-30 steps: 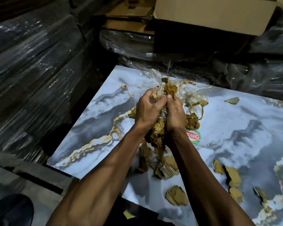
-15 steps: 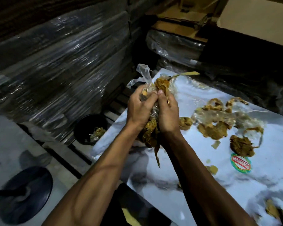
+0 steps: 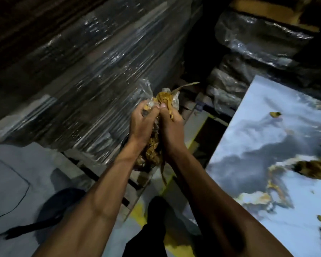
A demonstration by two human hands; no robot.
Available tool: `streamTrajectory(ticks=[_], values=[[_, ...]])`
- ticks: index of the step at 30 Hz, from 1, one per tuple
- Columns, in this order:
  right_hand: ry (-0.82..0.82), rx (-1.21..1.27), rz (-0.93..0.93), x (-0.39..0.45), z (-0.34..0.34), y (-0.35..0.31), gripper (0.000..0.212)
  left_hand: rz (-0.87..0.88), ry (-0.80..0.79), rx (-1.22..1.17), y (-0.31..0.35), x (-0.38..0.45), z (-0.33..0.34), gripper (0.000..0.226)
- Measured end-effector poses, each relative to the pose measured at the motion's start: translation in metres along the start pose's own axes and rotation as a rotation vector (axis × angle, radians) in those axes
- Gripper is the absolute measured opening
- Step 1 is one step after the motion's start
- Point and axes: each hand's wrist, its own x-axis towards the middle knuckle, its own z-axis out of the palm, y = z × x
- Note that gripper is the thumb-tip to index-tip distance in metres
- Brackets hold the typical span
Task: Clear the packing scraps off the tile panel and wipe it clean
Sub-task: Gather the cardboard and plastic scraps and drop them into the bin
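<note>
Both hands squeeze one wad of packing scraps (image 3: 152,151), brown cardboard strips mixed with clear plastic film. My left hand (image 3: 140,125) grips its left side and my right hand (image 3: 171,128) its right side, thumbs together on top. The wad hangs over the floor, left of the tile panel (image 3: 258,145). That panel is glossy, blue-grey marble with gold veins, and fills the right of the view. A few cardboard bits (image 3: 275,114) and a brown clump (image 3: 315,168) still lie on it.
A tall stack wrapped in stretch film (image 3: 78,86) rises on the left. More wrapped bundles (image 3: 248,39) sit behind the panel. A dark round bin is partly hidden under my hands. A black cable (image 3: 17,175) crosses the grey floor, and a dark shoe (image 3: 156,229) stands below.
My hands carried the wad left, off the panel and out over the floor. The view swung left with them, so the panel now sits at the right edge.
</note>
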Motion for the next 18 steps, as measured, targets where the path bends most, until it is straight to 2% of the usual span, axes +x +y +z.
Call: streamTrajectory(ticks=[3, 5, 7, 11, 14, 16, 18], values=[[-0.044, 0.002, 0.068, 0.01, 0.031, 0.026, 0.047, -0.128, 0.018, 0.016, -0.029, 0.018, -0.024, 0.048], [-0.065, -0.011, 0.2, 0.015, 0.049, 0.049, 0.055, -0.185, 0.028, 0.069, -0.054, 0.028, -0.038, 0.042], [-0.07, -0.011, 0.273, 0.023, 0.061, 0.077, 0.054, -0.236, 0.007, 0.142, -0.085, 0.04, -0.046, 0.036], [-0.06, 0.011, 0.451, 0.049, 0.073, 0.147, 0.056, -0.471, 0.027, 0.212, -0.159, 0.058, -0.051, 0.051], [-0.008, 0.009, 0.596, 0.08, 0.082, 0.236, 0.082, -0.577, -0.011, 0.204, -0.224, 0.075, -0.05, 0.038], [-0.042, 0.042, 0.691, 0.114, 0.084, 0.336, 0.095, -0.639, -0.014, 0.201, -0.263, 0.087, -0.049, 0.023], [-0.082, 0.064, 0.806, 0.135, 0.084, 0.379, 0.109, -0.71, 0.001, 0.199, -0.296, 0.1, -0.049, 0.027]])
